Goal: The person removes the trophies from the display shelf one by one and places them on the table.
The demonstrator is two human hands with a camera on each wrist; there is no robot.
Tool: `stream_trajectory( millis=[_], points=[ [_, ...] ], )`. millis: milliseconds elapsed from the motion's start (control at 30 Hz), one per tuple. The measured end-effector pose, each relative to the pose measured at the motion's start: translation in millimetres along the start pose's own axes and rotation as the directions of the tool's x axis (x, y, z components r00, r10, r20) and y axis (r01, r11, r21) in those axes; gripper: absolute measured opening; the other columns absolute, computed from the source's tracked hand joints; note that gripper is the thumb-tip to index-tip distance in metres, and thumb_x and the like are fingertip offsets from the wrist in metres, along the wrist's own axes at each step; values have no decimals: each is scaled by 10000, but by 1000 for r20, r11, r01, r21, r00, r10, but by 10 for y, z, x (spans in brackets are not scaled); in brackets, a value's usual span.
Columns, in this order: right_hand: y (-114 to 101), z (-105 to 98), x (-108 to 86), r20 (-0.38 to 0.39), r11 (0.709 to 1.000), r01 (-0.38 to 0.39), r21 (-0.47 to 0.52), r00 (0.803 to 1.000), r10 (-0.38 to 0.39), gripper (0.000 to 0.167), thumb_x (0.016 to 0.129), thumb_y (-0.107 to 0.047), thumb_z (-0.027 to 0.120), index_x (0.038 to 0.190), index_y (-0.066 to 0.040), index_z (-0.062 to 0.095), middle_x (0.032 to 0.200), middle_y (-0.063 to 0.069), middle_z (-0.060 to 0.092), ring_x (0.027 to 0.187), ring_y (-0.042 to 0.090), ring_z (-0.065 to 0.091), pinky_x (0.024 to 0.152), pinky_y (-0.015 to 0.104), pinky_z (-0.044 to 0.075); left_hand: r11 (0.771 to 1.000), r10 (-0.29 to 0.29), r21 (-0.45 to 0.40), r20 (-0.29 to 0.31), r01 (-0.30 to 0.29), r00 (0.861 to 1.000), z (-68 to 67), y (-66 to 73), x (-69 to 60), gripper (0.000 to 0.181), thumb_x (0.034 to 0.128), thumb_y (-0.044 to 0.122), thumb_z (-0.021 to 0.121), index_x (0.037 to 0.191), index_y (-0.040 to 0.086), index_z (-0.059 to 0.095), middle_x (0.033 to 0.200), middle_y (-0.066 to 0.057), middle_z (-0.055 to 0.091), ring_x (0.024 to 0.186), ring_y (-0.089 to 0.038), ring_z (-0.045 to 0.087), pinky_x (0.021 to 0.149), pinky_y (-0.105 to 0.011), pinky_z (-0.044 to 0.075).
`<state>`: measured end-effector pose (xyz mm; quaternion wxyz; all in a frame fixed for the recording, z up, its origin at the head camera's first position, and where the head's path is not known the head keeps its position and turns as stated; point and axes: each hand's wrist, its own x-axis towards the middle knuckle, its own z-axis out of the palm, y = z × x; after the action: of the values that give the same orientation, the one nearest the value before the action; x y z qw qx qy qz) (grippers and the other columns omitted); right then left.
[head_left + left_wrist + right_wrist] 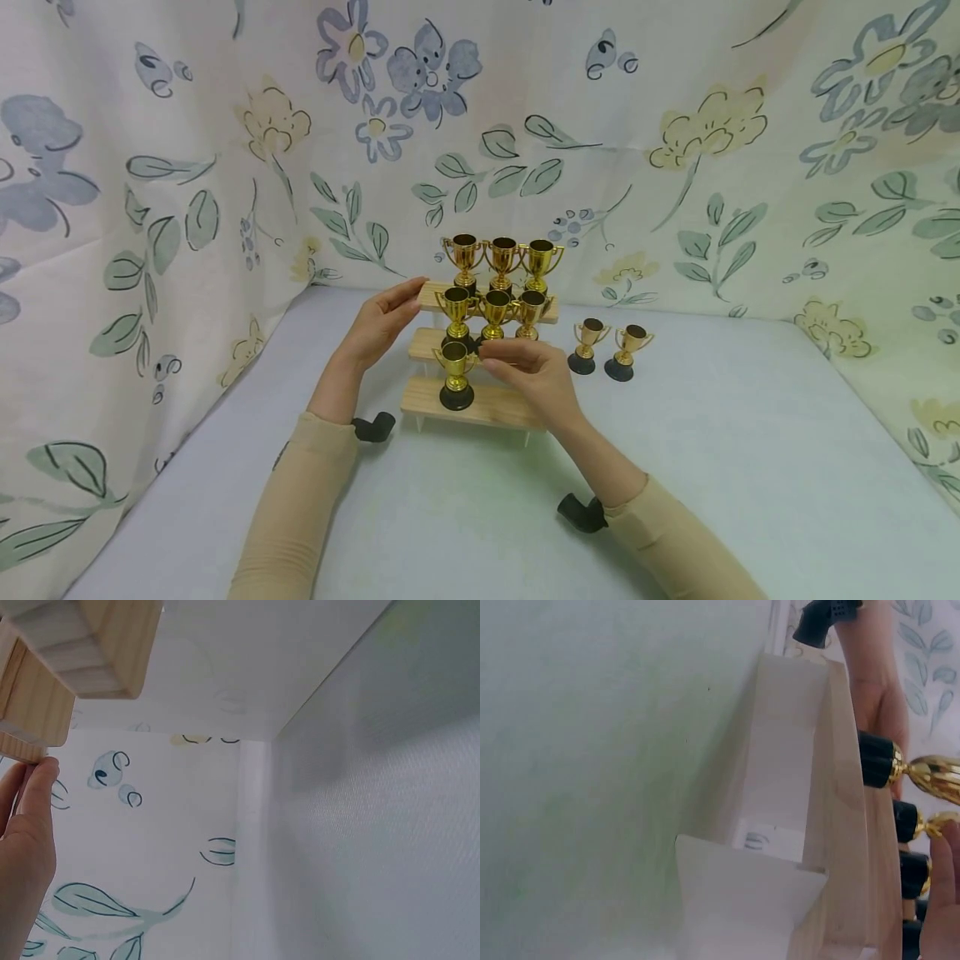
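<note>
A tiered wooden display stand holds small gold trophies with black bases. Three stand on the top shelf, three on the middle shelf, and a single trophy at the left-centre of the bottom shelf. My left hand touches the left end of the top shelf with fingers extended; its fingertips meet the wood in the left wrist view. Above the bottom shelf, just right of the single trophy, is my right hand, fingers loosely bent and holding nothing visible. It partly hides the middle row and the bottom shelf.
Two more trophies stand on the white table right of the stand. White supports show beneath the shelves in the right wrist view. A floral curtain hangs behind and along both sides.
</note>
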<state>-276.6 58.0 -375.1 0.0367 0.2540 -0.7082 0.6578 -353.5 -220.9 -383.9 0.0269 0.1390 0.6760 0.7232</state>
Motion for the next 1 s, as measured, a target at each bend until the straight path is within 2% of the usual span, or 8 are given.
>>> stream_trajectory(
  millis=[100, 467, 600, 767, 1000],
  points=[
    [1, 37, 5, -8, 999, -2, -35, 1000, 2, 256, 869, -128, 758, 1109, -41, 739, 1109, 190, 743, 950, -1, 711, 875, 213, 610, 1000, 7, -7, 10, -7, 1000, 9, 7, -4, 536, 1039, 107, 494, 1545, 66, 324, 1625, -110, 314, 1523, -244, 286, 1277, -315, 275],
    [24, 111, 33, -52, 992, -44, -116, 998, 38, 238, 863, -196, 774, 1072, -85, 760, 1060, 137, 768, 904, 37, 725, 833, 209, 615, 1000, -12, 26, 6, 12, 1000, 1, 16, -12, 547, 1040, 161, 505, 1552, 102, 321, 1643, -63, 288, 1531, -200, 266, 1286, -338, 255],
    [45, 135, 43, -59, 989, -51, -139, 997, 43, 220, 867, -225, 772, 1054, -109, 768, 1030, 111, 778, 898, 29, 723, 831, 206, 614, 1000, -9, 22, 10, 8, 1000, -12, 0, -6, 553, 1038, 162, 511, 1553, 100, 319, 1645, -68, 281, 1541, -224, 239, 1291, -350, 242],
    [62, 166, 47, -60, 988, -56, -141, 997, 48, 203, 871, -225, 768, 1035, -105, 774, 1010, 107, 781, 900, 42, 727, 830, 193, 614, 1000, -6, 18, 9, 6, 1000, -23, -13, -4, 553, 1037, 164, 512, 1551, 94, 321, 1647, -72, 276, 1542, -217, 235, 1292, -342, 239],
    [43, 190, 51, -78, 987, -55, -153, 996, 43, 181, 869, -219, 768, 1000, -96, 782, 984, 112, 785, 882, 89, 740, 754, 165, 593, 1000, -5, 14, 10, 4, 1000, -13, -4, 1, 546, 1040, 156, 504, 1550, 89, 322, 1643, -94, 280, 1533, -217, 259, 1290, -339, 244]
  ],
)
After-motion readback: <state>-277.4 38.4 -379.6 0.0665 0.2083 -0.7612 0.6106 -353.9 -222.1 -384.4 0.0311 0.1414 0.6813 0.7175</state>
